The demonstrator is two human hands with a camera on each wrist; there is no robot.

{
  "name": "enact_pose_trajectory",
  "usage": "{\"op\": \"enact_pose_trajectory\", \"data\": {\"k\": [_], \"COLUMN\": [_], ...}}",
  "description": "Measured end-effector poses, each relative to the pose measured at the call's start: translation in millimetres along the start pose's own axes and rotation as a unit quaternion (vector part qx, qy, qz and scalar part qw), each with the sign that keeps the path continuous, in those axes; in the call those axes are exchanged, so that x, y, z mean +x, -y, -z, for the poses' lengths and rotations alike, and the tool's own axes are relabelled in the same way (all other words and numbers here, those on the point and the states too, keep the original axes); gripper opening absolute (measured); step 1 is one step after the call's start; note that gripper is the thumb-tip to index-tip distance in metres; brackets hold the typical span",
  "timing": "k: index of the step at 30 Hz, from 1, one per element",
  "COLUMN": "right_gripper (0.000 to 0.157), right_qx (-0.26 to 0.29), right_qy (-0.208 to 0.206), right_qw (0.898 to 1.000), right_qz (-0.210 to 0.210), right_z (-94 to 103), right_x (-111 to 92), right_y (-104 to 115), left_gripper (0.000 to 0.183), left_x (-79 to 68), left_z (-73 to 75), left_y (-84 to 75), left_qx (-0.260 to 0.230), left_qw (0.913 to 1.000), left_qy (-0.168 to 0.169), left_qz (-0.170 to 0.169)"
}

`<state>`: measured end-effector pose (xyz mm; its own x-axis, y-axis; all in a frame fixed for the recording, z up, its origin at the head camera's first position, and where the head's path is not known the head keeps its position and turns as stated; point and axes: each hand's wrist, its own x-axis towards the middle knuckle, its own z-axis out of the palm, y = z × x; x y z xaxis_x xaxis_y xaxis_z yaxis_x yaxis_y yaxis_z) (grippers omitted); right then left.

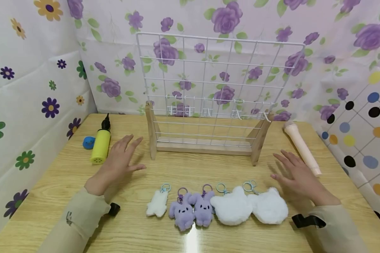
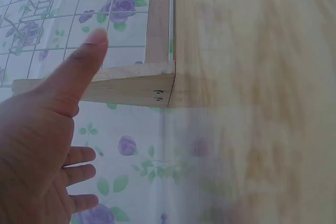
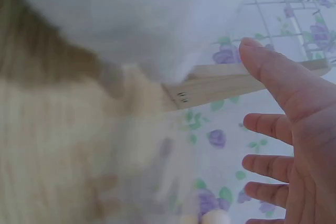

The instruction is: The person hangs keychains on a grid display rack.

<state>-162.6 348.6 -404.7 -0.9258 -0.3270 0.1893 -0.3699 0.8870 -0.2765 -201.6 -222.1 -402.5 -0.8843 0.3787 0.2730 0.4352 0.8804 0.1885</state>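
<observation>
My left hand (image 1: 118, 159) is held over the table on the left, fingers spread and holding nothing, beside a yellow-green hand pump (image 1: 100, 147). On the right, my right hand (image 1: 299, 178) is likewise empty with fingers apart, near a pale pink tube-shaped thing (image 1: 302, 147). Between and nearer than the hands lies a row of plush keychains: a small white one (image 1: 157, 203), two purple long-eared ones (image 1: 183, 213) (image 1: 204, 210), and two larger fluffy white ones (image 1: 232, 207) (image 1: 270, 206). The right wrist view shows white plush (image 3: 136, 19) close up, apart from the fingers.
A white wire grid rack (image 1: 209, 84) on a wooden stand (image 1: 206, 147) rises at the back middle, with several white hooks (image 1: 237, 113) on it. A small blue round toy (image 1: 88, 142) sits left of the pump. Flowered cloth (image 1: 111, 70) hangs behind.
</observation>
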Motion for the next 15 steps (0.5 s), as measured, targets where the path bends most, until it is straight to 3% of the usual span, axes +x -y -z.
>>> {"op": "enact_pose_trajectory", "data": {"k": [6, 10, 15], "right_gripper": [0.07, 0.07, 0.068], "right_qx": [0.021, 0.043, 0.051], "right_qy": [0.019, 0.036, 0.027], "right_qw": [1.0, 0.998, 0.998], "right_qz": [-0.012, -0.022, -0.014], "right_z": [14.5, 26.9, 34.1], "right_x": [1.3, 1.3, 1.8], "right_y": [8.3, 17.1, 27.4], "left_gripper": [0.091, 0.088, 0.084], "left_x": [5.8, 10.2, 15.6], "left_z": [1.7, 1.2, 2.3], "left_y": [-2.5, -3.5, -5.9], "left_qx": [-0.029, -0.093, -0.174], "left_qw": [0.9987, 0.9936, 0.9812], "left_qy": [-0.042, -0.064, -0.08], "left_qz": [-0.007, 0.0, 0.023]}}
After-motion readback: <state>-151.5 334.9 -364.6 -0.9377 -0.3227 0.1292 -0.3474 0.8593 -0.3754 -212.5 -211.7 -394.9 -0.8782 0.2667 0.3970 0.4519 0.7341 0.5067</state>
